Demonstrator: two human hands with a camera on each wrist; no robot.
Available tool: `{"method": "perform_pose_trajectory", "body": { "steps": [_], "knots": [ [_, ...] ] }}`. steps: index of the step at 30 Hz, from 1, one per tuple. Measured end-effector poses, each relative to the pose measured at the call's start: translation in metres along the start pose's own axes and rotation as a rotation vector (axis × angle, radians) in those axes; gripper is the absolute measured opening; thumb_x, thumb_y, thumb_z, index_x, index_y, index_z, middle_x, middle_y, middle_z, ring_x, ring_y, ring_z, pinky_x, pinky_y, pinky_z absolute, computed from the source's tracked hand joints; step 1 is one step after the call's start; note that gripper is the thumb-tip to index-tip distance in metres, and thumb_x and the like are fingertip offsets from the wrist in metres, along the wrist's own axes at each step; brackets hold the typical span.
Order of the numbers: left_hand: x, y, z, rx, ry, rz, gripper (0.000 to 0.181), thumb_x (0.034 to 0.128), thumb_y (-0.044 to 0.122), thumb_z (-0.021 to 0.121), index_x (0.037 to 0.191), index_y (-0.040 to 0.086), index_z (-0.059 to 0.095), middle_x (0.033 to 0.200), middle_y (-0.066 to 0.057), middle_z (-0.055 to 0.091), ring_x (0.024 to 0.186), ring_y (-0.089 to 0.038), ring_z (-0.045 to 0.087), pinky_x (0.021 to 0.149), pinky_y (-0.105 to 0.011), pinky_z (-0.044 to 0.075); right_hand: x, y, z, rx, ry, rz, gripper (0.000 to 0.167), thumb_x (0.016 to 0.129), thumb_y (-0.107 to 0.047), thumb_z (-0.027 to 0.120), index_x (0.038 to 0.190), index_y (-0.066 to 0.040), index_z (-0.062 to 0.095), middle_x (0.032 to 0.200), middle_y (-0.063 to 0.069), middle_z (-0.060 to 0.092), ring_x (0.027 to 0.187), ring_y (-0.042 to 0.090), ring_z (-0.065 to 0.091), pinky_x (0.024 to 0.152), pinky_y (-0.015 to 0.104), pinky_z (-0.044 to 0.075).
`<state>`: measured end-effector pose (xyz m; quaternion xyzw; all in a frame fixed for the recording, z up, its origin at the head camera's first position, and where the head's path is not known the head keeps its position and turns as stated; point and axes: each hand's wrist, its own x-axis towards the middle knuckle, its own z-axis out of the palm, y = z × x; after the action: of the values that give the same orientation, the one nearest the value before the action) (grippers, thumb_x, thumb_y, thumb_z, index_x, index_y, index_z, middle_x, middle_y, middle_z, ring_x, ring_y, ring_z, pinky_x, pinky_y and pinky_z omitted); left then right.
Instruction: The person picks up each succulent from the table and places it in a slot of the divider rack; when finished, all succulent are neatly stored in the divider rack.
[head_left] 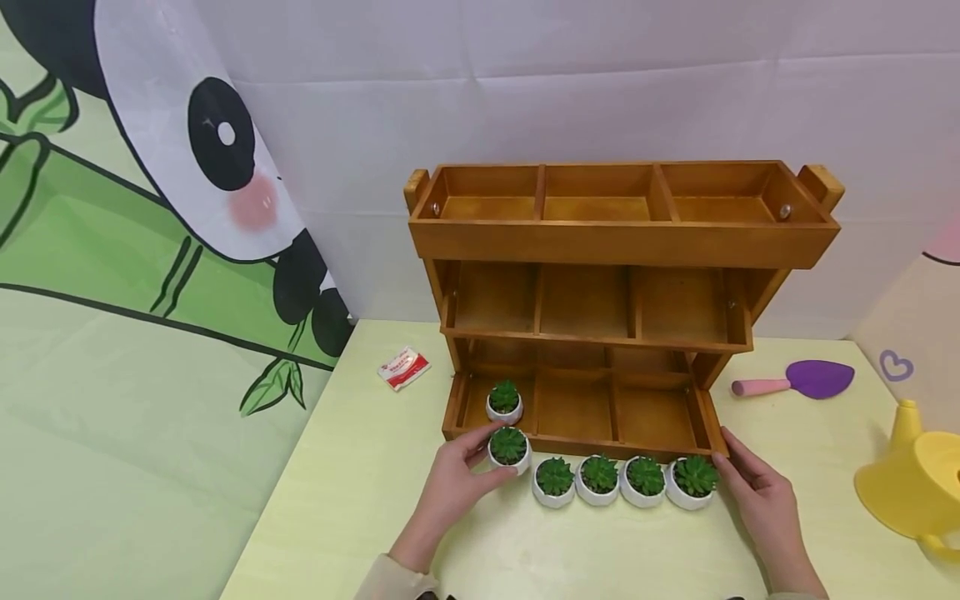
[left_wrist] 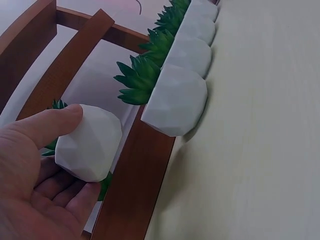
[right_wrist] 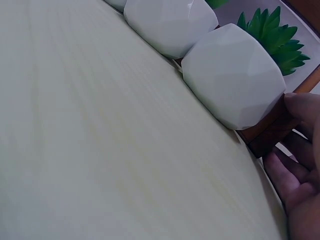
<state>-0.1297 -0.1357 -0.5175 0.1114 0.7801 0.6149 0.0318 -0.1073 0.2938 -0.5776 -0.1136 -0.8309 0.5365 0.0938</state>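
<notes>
My left hand [head_left: 455,473] pinches a small white faceted pot with a green succulent [head_left: 508,448] between thumb and fingers, at the front left of the three-tier wooden shelf [head_left: 622,243]. In the left wrist view this white pot [left_wrist: 90,142] is tilted, clear of the table. Behind it, another potted succulent [head_left: 504,402] sits in the bottom tier's left compartment. My right hand [head_left: 765,493] holds the bottom tier's front right corner, thumb in front and fingers at the side. Close to the thumb is the rightmost potted succulent [right_wrist: 232,77] of a row along the shelf's front.
A red and white packet [head_left: 403,368] lies left of the shelf. To the right are a purple trowel with a pink handle [head_left: 819,379] and a yellow watering can [head_left: 911,479]. A white cloth backdrop [head_left: 525,100] hangs behind the pale table [head_left: 337,492].
</notes>
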Motion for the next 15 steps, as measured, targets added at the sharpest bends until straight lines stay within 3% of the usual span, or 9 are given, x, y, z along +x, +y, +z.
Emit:
{"method": "perform_pose_trajectory", "body": {
  "steps": [8,15],
  "knots": [
    [0.012,0.0,0.004,-0.027,-0.002,0.007,0.06,0.0849,0.01,0.088,0.14,0.006,0.065,0.142,-0.015,0.062,0.131,-0.03,0.06,0.105,-0.031,0.05,0.001,0.0,0.0,-0.005,0.006,-0.012,0.054,0.105,-0.034,0.065,0.153,-0.014,0.053,0.148,0.011,0.053,0.115,-0.018,0.049,0.09,0.003,0.044],
    [0.021,0.001,0.01,-0.039,-0.008,-0.04,0.059,0.0856,0.012,0.088,0.14,0.01,0.066,0.143,-0.015,0.061,0.13,-0.032,0.061,0.104,-0.034,0.051,0.001,0.001,0.0,-0.014,0.005,-0.011,0.055,0.104,-0.034,0.066,0.153,-0.015,0.053,0.148,0.011,0.053,0.115,-0.019,0.049,0.09,0.002,0.043]
  ]
}}
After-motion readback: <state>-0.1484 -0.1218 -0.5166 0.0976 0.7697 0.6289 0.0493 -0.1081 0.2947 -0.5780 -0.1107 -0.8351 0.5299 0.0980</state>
